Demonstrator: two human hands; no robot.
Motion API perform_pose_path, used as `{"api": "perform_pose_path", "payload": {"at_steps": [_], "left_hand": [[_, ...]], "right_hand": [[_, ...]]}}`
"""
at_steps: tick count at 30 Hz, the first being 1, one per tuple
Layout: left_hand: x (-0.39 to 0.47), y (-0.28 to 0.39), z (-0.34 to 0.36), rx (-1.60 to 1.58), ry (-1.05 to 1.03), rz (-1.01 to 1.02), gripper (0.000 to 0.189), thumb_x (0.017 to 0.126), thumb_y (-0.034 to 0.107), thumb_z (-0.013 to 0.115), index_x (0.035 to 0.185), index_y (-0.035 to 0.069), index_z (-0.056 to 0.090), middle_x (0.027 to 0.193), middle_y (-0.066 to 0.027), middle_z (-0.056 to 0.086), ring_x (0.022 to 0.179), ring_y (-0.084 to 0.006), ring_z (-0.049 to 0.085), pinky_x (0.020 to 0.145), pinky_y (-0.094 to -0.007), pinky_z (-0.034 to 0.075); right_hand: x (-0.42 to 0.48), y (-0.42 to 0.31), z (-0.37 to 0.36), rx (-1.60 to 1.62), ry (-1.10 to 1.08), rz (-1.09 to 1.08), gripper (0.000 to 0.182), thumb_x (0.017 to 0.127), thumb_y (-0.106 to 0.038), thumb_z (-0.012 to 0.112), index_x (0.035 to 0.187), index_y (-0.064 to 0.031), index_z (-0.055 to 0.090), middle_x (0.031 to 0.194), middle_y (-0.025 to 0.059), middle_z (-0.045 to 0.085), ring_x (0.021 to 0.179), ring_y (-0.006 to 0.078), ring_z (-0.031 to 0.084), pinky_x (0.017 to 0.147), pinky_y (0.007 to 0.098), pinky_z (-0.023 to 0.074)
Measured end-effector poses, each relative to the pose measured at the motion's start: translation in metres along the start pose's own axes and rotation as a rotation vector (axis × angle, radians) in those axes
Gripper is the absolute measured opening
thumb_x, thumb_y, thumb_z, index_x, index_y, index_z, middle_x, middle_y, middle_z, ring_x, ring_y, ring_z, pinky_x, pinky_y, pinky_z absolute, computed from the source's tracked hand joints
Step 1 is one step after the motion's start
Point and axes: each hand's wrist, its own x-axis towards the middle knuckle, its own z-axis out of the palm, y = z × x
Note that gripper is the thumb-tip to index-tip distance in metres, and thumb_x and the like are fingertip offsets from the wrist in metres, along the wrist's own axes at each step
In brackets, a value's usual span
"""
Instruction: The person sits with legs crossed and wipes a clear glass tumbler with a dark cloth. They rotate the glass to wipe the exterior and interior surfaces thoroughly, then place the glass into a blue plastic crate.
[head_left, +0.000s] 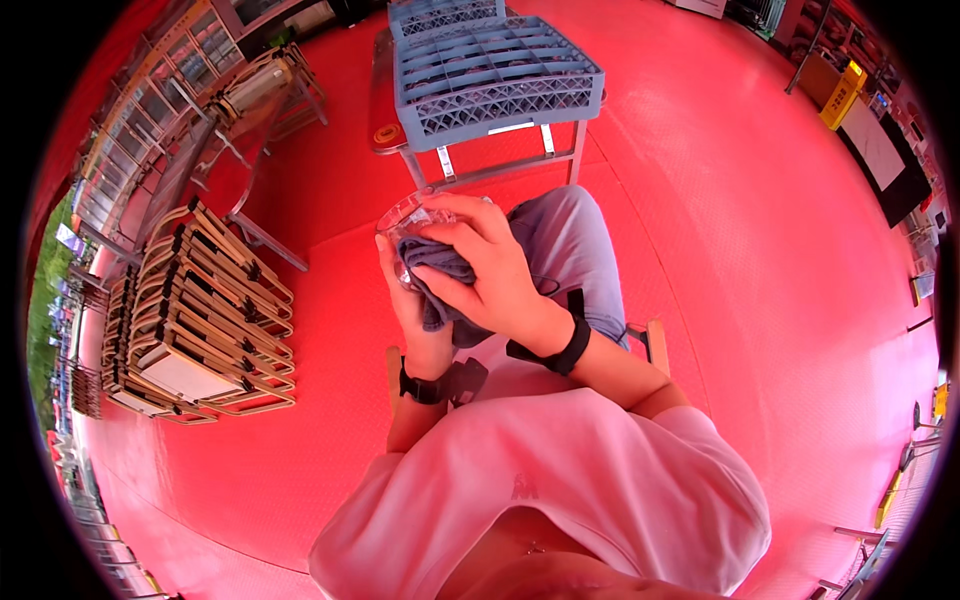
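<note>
A clear drinking glass (399, 217) is held up in front of my lap, tilted, its rim turned away from me. My left hand (416, 322) grips it from the left side and below; most of those fingers are hidden behind the glass and cloth. Bunched against the glass is a dark grey-blue cloth (442, 262), with a loose end hanging below. My right hand (491, 274) presses this cloth onto the glass, thumb and fingers spread around it.
A blue compartmented glass rack (502, 82) sits on a metal-legged table ahead, holding dark-looking contents. Another blue rack (446, 15) stands behind it. Folded chairs (210, 315) are stacked at left, near another table (232, 172). Red flooring (337, 315) surrounds my seat.
</note>
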Motion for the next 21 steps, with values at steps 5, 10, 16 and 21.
{"api": "perform_pose_path", "payload": {"at_steps": [5, 10, 16, 21], "left_hand": [[0.004, 0.0, 0.001, -0.072, -0.05, -0.047, 0.056, 0.11, 0.029, 0.045, 0.158, 0.007, 0.026, 0.15, -0.0111, 0.045, 0.133, -0.0226, 0.05, 0.112, -0.0395, 0.041], [0.015, -0.003, 0.003, -0.39, 0.169, -0.326, 0.052, 0.111, 0.045, 0.035, 0.141, 0.005, 0.047, 0.133, -0.011, 0.06, 0.121, -0.0213, 0.061, 0.107, -0.0385, 0.048], [0.016, 0.007, 0.018, -0.311, 0.105, -0.343, 0.059, 0.11, 0.05, 0.032, 0.138, 0.002, 0.051, 0.129, -0.0124, 0.063, 0.118, -0.0229, 0.062, 0.103, -0.041, 0.05], [0.015, 0.007, 0.018, -0.169, 0.009, -0.341, 0.055, 0.109, 0.048, 0.04, 0.139, 0.003, 0.049, 0.121, -0.0099, 0.064, 0.109, -0.0193, 0.065, 0.094, -0.0366, 0.054]], "right_hand": [[0.001, 0.005, -0.006, 0.061, 0.053, 0.069, 0.035, 0.079, -0.016, 0.08, 0.11, -0.005, 0.067, 0.125, 0.0124, 0.061, 0.111, 0.0339, 0.06, 0.094, 0.0421, 0.0506], [0.002, 0.023, -0.014, 0.104, 0.116, 0.22, 0.029, 0.088, -0.014, 0.074, 0.113, -0.0025, 0.064, 0.109, 0.0147, 0.064, 0.098, 0.0305, 0.065, 0.084, 0.0356, 0.0517], [-0.007, 0.049, -0.013, 0.261, 0.121, 0.442, 0.023, 0.101, -0.018, 0.064, 0.116, -0.0012, 0.061, 0.091, 0.0164, 0.068, 0.082, 0.0228, 0.067, 0.076, 0.0323, 0.0523], [-0.004, 0.065, -0.027, 0.111, 0.058, 0.483, 0.024, 0.098, -0.019, 0.069, 0.115, -0.0032, 0.063, 0.094, 0.0173, 0.072, 0.086, 0.0286, 0.072, 0.078, 0.0338, 0.0546]]}}
